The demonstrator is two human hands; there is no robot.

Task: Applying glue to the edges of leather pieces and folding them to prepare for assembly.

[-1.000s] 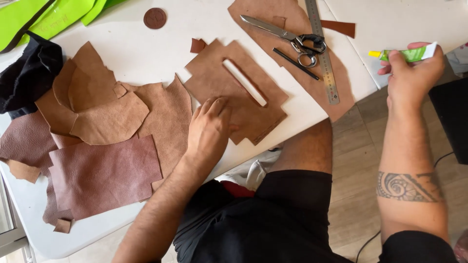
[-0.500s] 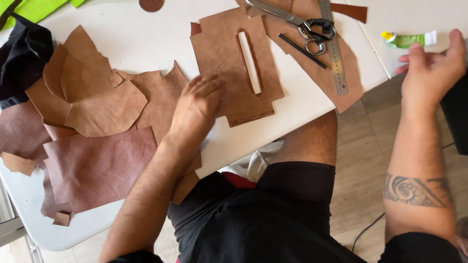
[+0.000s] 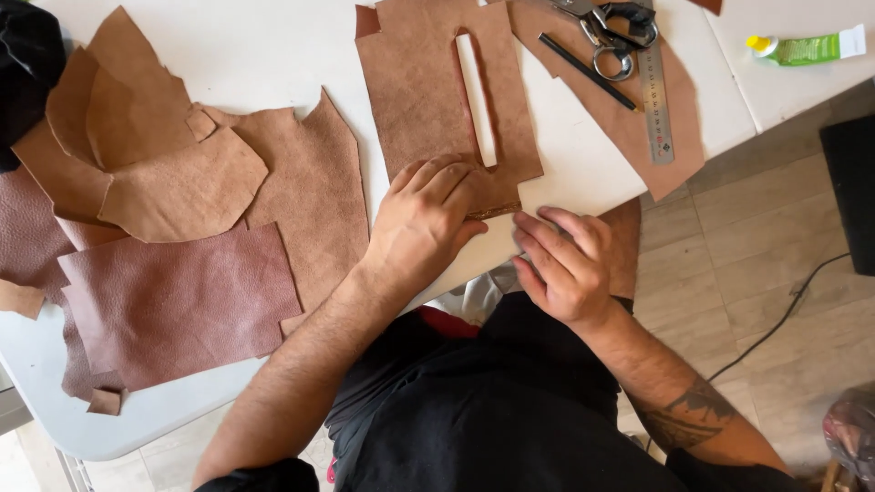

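Observation:
A tan leather piece [image 3: 419, 91] with a long narrow slot cut in it lies on the white table [image 3: 273, 55]. My left hand [image 3: 424, 223] rests flat on its near edge, fingers together and pressing down. My right hand [image 3: 561, 264] is just right of it at the table's edge, fingertips touching the folded near corner of the same piece. Neither hand grips a tool.
Several brown and reddish leather scraps [image 3: 182, 273] cover the table's left side. Scissors [image 3: 611, 32], a black pencil [image 3: 588, 71] and a metal ruler [image 3: 656, 100] lie on another leather piece at the back right. A green glue tube [image 3: 807, 47] lies far right. A cable [image 3: 775, 319] crosses the floor.
My right hand has come in from the far right near the glue tube to the leather's near edge. The left hand has stayed on the leather, and the view has shifted closer.

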